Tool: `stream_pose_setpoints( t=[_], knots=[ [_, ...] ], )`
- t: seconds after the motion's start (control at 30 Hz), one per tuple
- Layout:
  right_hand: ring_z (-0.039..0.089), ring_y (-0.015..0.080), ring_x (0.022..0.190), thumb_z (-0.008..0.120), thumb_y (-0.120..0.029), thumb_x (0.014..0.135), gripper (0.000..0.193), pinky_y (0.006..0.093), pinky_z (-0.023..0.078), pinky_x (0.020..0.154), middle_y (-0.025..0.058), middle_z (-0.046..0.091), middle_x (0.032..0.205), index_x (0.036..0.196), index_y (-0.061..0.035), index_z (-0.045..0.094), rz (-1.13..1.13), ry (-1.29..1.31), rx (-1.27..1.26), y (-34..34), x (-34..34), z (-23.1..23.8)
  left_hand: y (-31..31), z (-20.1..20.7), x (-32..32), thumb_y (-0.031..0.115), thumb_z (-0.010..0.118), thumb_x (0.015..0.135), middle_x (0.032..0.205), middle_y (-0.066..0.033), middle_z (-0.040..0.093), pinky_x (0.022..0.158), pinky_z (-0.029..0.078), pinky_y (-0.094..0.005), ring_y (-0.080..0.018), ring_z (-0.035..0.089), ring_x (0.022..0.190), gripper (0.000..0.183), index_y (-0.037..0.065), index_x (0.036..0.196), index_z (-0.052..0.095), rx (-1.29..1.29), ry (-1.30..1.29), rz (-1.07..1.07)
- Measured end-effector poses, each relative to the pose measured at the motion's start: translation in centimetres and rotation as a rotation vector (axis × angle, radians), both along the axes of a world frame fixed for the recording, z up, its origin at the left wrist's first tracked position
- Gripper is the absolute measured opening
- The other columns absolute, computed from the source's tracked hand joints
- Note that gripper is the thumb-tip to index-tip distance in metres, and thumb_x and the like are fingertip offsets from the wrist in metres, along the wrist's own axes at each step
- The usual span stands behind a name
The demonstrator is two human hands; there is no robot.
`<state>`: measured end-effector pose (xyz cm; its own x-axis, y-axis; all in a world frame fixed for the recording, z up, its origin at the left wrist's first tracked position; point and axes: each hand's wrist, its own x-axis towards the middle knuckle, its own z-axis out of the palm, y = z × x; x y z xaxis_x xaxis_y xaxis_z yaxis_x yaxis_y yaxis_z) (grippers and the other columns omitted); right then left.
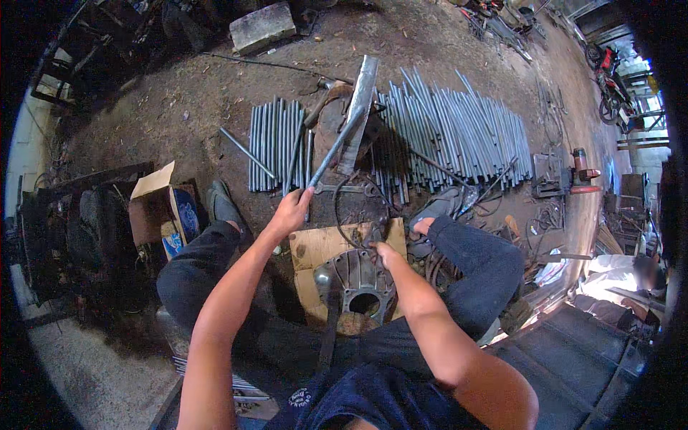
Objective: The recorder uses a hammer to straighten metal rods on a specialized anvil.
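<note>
My left hand (290, 211) is wrapped round the lower end of a grey metal rod (332, 155). The rod slants up and away, its far end at a pale metal angle bar (362, 89) that leans on a rusty block-like stand (331, 118). Whether rod and bar touch, I cannot tell. My right hand (388, 255) is closed round a dark handle-like tool (375, 233), mostly hidden, with a black cable (337, 215) looping near it. Just below that hand lies a cast metal housing (333, 276) with a round hole, on a wooden board (304, 247).
Many grey rods (451, 136) lie in a wide pile at the right of the stand; a smaller row (272, 140) lies left. An open cardboard box (154, 204) stands at my left. A concrete block (262, 29) sits far off. An orange-and-black power tool (584, 172) is at the right.
</note>
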<state>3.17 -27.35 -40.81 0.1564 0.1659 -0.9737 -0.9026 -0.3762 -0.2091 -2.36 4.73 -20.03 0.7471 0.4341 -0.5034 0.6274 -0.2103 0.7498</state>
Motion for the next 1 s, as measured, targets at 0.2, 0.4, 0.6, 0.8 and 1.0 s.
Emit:
stream_pose_setpoints(
  t=[0.2,0.4,0.6,0.8,1.0],
  knots=[
    [0.048,0.0197,0.043,0.057,-0.016,0.083,0.013,0.0339,0.041,0.040,0.0072,0.055,0.060,0.077,-0.0045,0.057,0.072,-0.040,0.037,-1.1,3.7,-2.6,-1.0,0.8,2.4,0.045,0.039,0.094,0.076,-0.0307,0.057,0.072,0.043,-0.0458,-0.0436,0.058,0.079,0.057,-0.009,0.085,0.057,0.069,-0.008,-0.083],
    [0.046,0.0107,0.043,0.060,-0.018,0.085,0.020,0.0264,0.040,0.038,0.0042,0.052,0.057,0.079,-0.0010,0.054,0.169,-0.239,0.075,7.6,14.3,21.1,-0.5,0.2,1.5,0.045,0.040,0.093,0.078,-0.0335,0.057,0.074,0.044,-0.0475,-0.0469,0.057,0.084,0.058,-0.008,0.086,0.060,0.149,-0.051,-0.072],
    [0.043,0.0046,0.041,0.071,-0.044,0.076,0.041,0.0206,0.033,0.036,-0.0033,0.046,0.055,0.081,-0.0075,0.052,0.282,-1.501,-0.064,14.4,19.0,52.3,0.0,-1.3,0.9,0.045,0.043,0.092,0.077,-0.0343,0.056,0.072,0.045,-0.0475,-0.0470,0.057,0.083,0.057,-0.009,0.084,0.060,0.213,-0.071,-0.047],
    [0.036,0.0044,0.035,0.061,-0.019,0.085,0.021,0.0178,0.030,0.031,-0.0055,0.044,0.049,0.072,-0.0056,0.053,-0.160,-2.028,0.356,18.8,14.8,64.1,-1.1,0.3,2.6,0.042,0.044,0.092,0.079,-0.0344,0.056,0.073,0.045,-0.0493,-0.0483,0.055,0.084,0.054,-0.009,0.084,0.060,0.212,-0.086,-0.054],
    [0.063,0.0364,0.070,0.060,-0.021,0.075,0.031,0.0460,0.045,0.064,0.0285,0.059,0.068,0.069,0.0094,0.055,0.192,-1.373,-0.112,17.2,16.3,30.6,-0.4,0.7,2.9,0.043,0.046,0.091,0.077,-0.0319,0.058,0.067,0.046,-0.0497,-0.0463,0.057,0.079,0.052,-0.007,0.085,0.061,0.143,-0.034,-0.075]
  ],
)
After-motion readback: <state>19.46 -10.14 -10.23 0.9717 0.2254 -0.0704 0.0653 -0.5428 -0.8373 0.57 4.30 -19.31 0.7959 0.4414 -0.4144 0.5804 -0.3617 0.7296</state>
